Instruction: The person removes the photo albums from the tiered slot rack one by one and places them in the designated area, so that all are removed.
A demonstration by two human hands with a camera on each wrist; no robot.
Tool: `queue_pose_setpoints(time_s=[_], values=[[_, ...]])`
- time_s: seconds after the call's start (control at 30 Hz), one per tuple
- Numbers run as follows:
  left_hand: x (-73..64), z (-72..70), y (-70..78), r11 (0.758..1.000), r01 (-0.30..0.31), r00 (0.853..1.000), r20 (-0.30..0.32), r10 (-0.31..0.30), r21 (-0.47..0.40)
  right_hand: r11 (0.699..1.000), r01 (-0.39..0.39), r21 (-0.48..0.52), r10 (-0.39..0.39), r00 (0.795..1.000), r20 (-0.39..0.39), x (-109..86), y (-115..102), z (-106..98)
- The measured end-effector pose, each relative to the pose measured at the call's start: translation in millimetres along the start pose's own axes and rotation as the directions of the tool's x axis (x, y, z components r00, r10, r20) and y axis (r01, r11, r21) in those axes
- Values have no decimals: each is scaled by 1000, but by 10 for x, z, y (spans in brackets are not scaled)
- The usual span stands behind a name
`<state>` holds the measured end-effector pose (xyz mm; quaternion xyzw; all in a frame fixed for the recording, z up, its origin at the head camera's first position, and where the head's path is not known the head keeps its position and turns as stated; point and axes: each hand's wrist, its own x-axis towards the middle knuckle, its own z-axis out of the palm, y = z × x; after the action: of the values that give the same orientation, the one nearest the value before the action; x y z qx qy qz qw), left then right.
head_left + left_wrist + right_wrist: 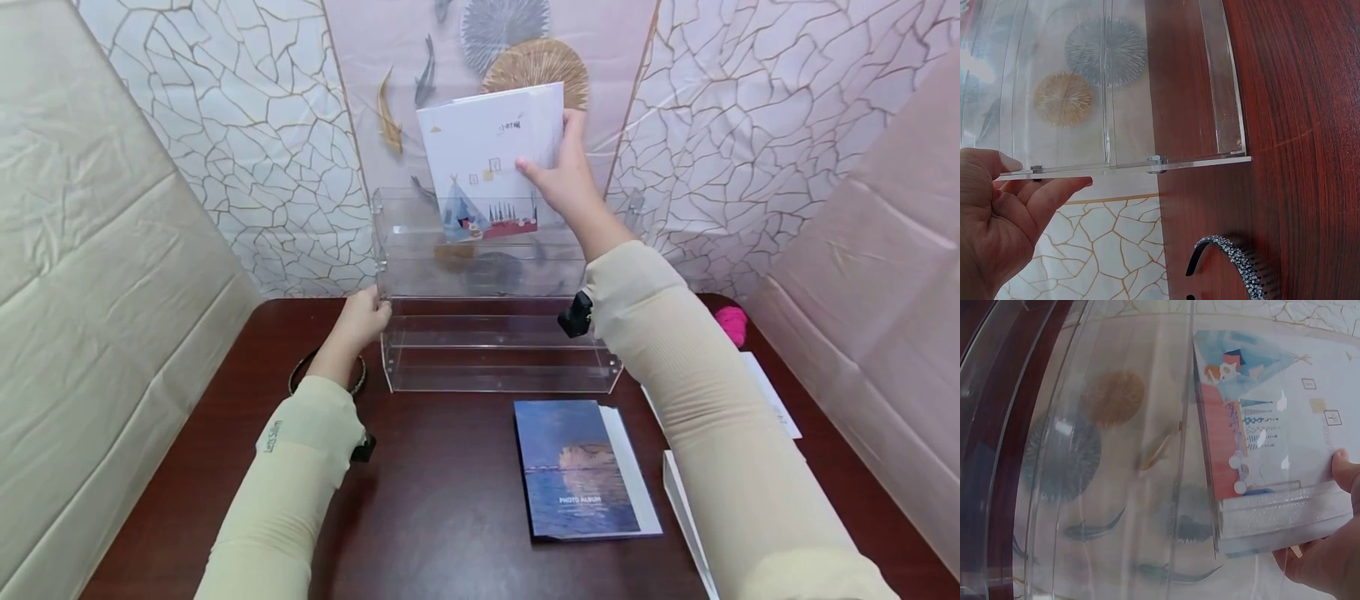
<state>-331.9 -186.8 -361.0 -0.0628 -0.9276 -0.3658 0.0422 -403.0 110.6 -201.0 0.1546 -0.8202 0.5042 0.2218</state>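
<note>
My right hand [567, 179] grips a white book [468, 150] by its right edge, thumb across the front cover. That cover carries a blue tent and a red strip along the bottom. The book tilts slightly, its lower part overlapping the top tier of a clear acrylic tiered rack [498, 381] in the head view. On the rack's left side, my left hand [360, 318] pinches the side panel; in the left wrist view the thumb lies on one face and the fingers [1060, 195] behind the other. The right wrist view shows the book's lower edge [1207, 444] beside the transparent panels.
A photo album [573, 471] with a sea-cliff cover lies before the rack. Beside my left wrist is a glittery headband [1235, 256]. White books [772, 392] lie partly under my right arm, and a pink item [731, 325] sits behind them. Patterned cloth walls surround the dark table [420, 492].
</note>
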Motion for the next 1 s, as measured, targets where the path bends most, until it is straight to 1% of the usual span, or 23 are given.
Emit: queue_pose_setpoints(time_s=[0.17, 0.27, 0.37, 0.53, 0.73, 0.8, 0.9, 1.0], values=[[15, -7, 36, 1000, 2, 1000, 4, -2, 3, 1000, -8, 20, 8, 1000, -5, 32, -81, 7], [18, -14, 44, 1000, -1, 1000, 13, 1, -1, 999, -23, 29, 23, 1000, -2, 38, -116, 1], [21, -15, 41, 1000, -5, 1000, 13, 5, -3, 999, -19, 40, 19, 1000, 3, 43, -130, -4], [19, -7, 30, 1000, -6, 1000, 1, 6, -5, 996, -12, 92, 11, 1000, 6, 72, -131, -15], [10, 1, 9, 1000, -8, 1000, 0, 8, -5, 990, -24, 138, 25, 1000, -3, 116, -138, -82], [6, 1, 0, 1000, -10, 1000, 2, 10, -8, 984, -20, 176, 22, 1000, -9, 128, -150, -108], [9, 2, -8, 1000, -18, 1000, -1, 18, -11, 976, -26, 218, 31, 999, -17, 134, -186, -153], [13, 5, -12, 1000, -20, 1000, 1, 20, -13, 972, -39, 231, 44, 999, -17, 128, -234, -205]])
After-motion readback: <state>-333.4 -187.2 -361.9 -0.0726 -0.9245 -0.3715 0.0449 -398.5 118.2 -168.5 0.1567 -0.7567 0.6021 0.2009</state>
